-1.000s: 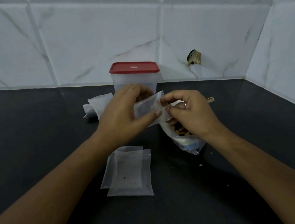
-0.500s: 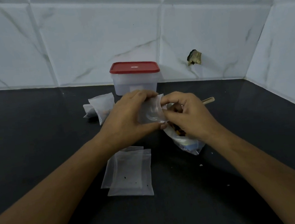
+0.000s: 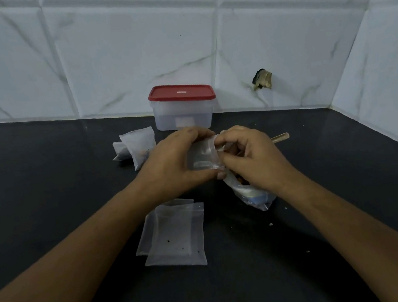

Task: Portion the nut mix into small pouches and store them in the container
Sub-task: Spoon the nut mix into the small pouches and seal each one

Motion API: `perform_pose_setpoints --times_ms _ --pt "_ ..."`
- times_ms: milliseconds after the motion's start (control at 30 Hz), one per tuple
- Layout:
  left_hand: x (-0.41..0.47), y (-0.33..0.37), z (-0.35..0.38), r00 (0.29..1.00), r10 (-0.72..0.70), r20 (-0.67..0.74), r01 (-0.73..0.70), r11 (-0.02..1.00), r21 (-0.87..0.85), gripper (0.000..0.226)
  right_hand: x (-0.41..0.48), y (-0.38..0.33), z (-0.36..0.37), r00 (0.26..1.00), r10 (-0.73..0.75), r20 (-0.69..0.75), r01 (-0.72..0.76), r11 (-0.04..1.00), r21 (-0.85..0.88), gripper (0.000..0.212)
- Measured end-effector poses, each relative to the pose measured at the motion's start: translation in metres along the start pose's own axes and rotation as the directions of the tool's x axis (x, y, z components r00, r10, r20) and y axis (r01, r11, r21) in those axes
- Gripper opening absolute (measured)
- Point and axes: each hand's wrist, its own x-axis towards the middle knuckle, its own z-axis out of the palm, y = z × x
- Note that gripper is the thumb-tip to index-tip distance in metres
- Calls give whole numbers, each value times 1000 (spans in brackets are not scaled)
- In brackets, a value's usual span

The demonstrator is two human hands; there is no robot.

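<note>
Black counter (image 3: 45, 193), white marbled tiles (image 3: 128, 58) behind; above it left hand (image 3: 171, 165) and right hand (image 3: 250, 159) meet, both pinching a thin, clear pouch (image 3: 202, 156), seemingly prying its mouth open. Next comes filling from the crumpled bag of nut mix (image 3: 252, 194) under the right hand; flat empty pouches (image 3: 176, 233) lie nearer, the red-lidded container (image 3: 183, 113) beyond.

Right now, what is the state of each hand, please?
The left hand grips the small clear pouch.
The right hand pinches the edge of the same pouch.
</note>
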Motion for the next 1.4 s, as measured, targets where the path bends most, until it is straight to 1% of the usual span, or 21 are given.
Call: perform_pose_setpoints --times_ms 67,133,233,333,400,500,600,667,700,800,900,1033,1100,1133,1167,1233,1267,1333,1400 --pt "0 -1 1 1000 9 25 -8 1000 -14 80 0 1 -1 1000 9 -24 -10 1000 -27 21" --pt "0 0 1 999 13 36 -12 999 -31 80 0 1 0 999 20 -42 -21 999 -27 19" --pt "1 1 0 1000 -9 20 11 998 -65 65 0 -1 0 999 10 -41 -9 1000 11 22" --pt "1 2 0 999 -50 -3 49 992 -118 50 0 -3 -2 998 6 -59 -3 999 48 12" --pt "1 1 1 996 -86 -21 83 987 -139 46 0 -3 -5 996 -4 -92 8 999 47 9" --pt "-1 -1 2 989 -145 -40 136 975 -175 49 1 -3 -8 989 -6 -146 14 999 51 8" --pt "-2 -3 3 982 -183 -49 172 968 -181 58 4 1 -15 968 20 -251 -12 999 34 8" --pt "-2 -3 4 978 -204 -51 192 966 -175 64 5 6 -25 945 18 -327 -26 999 -21 7" --pt "-2 -3 5 976 -213 -50 201 963 -178 64 6 10 -30 936 15 -351 -39 997 -63 7" --pt "-3 -1 7 974 -223 -39 212 958 -195 57 6 23 -45 922 20 -386 -106 973 -203 10" --pt "-3 0 8 975 -219 -23 209 955 -212 57 7 37 -56 918 84 -387 -224 917 -331 25" --pt "-4 -2 9 974 -225 -1 219 949 -227 60 5 43 -63 895 259 -363 -400 825 -399 50" --pt "-4 -3 9 973 -229 21 227 945 -237 64 4 42 -65 866 363 -345 -490 758 -431 55" --pt "-5 -3 10 973 -230 29 230 944 -238 66 4 42 -66 851 401 -338 -517 751 -411 53" --pt "-5 -2 10 973 -229 37 231 945 -232 67 4 43 -66 842 428 -328 -528 777 -343 47" --pt "-5 -1 10 974 -223 50 229 950 -215 68 5 44 -64 842 458 -283 -501 859 -101 33" --pt "-5 0 10 974 -221 54 227 951 -210 69 6 43 -62 848 463 -257 -474 880 19 27" --pt "-5 2 9 974 -220 61 228 951 -209 69 8 40 -58 864 456 -216 -418 886 198 19" --pt "-5 3 9 973 -223 68 232 950 -209 68 9 36 -54 878 447 -172 -385 872 304 14"
